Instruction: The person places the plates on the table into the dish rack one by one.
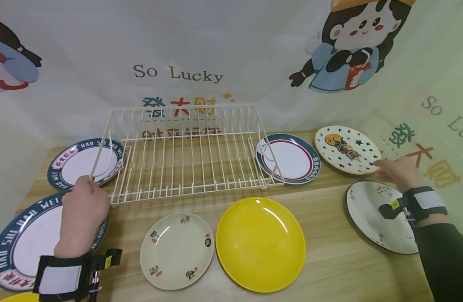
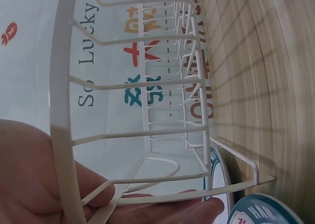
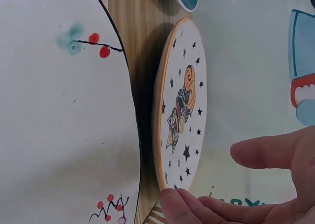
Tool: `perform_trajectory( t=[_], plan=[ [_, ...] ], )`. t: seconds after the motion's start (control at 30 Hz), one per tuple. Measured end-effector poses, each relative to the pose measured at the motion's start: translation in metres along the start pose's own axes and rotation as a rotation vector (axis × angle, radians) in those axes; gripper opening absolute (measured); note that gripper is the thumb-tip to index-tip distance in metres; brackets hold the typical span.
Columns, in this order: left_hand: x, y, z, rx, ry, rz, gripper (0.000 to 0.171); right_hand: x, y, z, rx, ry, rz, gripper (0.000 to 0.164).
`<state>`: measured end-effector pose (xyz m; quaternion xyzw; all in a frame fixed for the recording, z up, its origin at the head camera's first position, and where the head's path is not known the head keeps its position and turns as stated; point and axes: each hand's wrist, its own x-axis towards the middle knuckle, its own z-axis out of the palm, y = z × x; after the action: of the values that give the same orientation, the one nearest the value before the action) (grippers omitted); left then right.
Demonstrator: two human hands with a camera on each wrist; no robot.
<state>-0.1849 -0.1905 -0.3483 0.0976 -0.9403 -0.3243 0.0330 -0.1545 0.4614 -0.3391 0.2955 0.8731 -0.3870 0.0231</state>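
Fingers (image 2: 209,209) of the left hand (image 1: 84,209) grip the left end of the white rack (image 1: 193,193); the left wrist view shows fingertips the head view hides. The right wrist view alone reveals the right hand's (image 1: 400,172) thumb spread from its fingers, which reach the star-patterned plate's (image 1: 341,150) right rim, though contact is hard to judge.
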Motion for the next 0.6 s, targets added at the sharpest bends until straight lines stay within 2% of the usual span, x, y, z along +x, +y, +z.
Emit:
perform_trajectory(
  t=[0.1,0.27,0.4,0.6],
  plan=[
    [-0.001,-0.001,-0.003,0.001,-0.004,-0.009,0.053,0.004,-0.001,0.000,0.061,-0.005,0.030,0.062],
    [-0.003,-0.003,-0.007,0.003,-0.007,-0.013,0.054,0.013,-0.001,0.003,0.252,-0.015,0.095,0.071],
    [-0.003,-0.004,-0.009,0.008,-0.006,-0.009,0.052,0.020,-0.001,0.004,0.387,-0.023,0.159,0.070],
    [-0.004,-0.004,-0.012,0.019,0.015,0.000,0.051,0.030,-0.001,0.005,0.577,-0.103,0.275,0.074]
  ],
)
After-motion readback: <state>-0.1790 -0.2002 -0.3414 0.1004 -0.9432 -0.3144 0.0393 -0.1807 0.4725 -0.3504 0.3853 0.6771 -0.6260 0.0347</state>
